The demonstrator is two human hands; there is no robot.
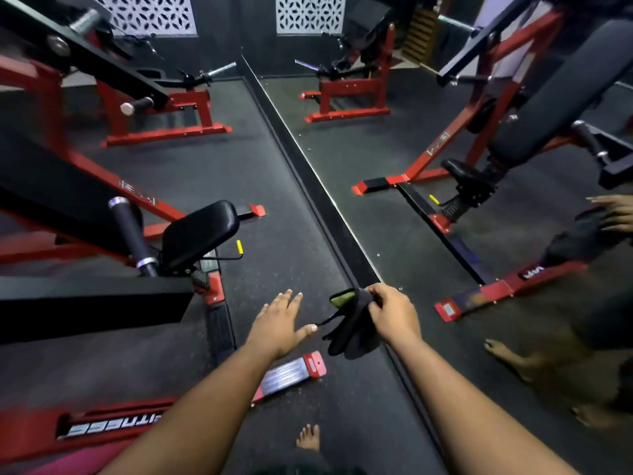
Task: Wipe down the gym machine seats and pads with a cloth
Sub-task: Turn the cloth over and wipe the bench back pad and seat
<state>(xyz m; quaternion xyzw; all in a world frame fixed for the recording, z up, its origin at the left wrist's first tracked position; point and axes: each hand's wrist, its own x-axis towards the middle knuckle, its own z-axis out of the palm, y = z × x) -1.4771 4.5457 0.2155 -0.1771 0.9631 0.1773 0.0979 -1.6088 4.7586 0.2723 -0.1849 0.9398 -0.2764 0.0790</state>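
My right hand (pixel 390 311) grips a dark cloth (pixel 352 332) with a green patch at its top; the cloth hangs down below my fingers. My left hand (pixel 279 322) is flat and open just left of the cloth, with the thumb tip near a dangling edge. Up and to the left stands a small black padded seat (pixel 200 231) on a red-framed machine, about an arm's length from both hands. A long black back pad (pixel 44 186) slopes away left of that seat.
A wall mirror (pixel 428 166) fills the right half and reflects the machine, my hands and feet. A red foot plate (pixel 291 375) lies on the floor below my hands. A black grip handle (pixel 132 231) and yellow-tipped lever (pixel 239 247) flank the seat. Another red machine (pixel 164 108) stands farther back.
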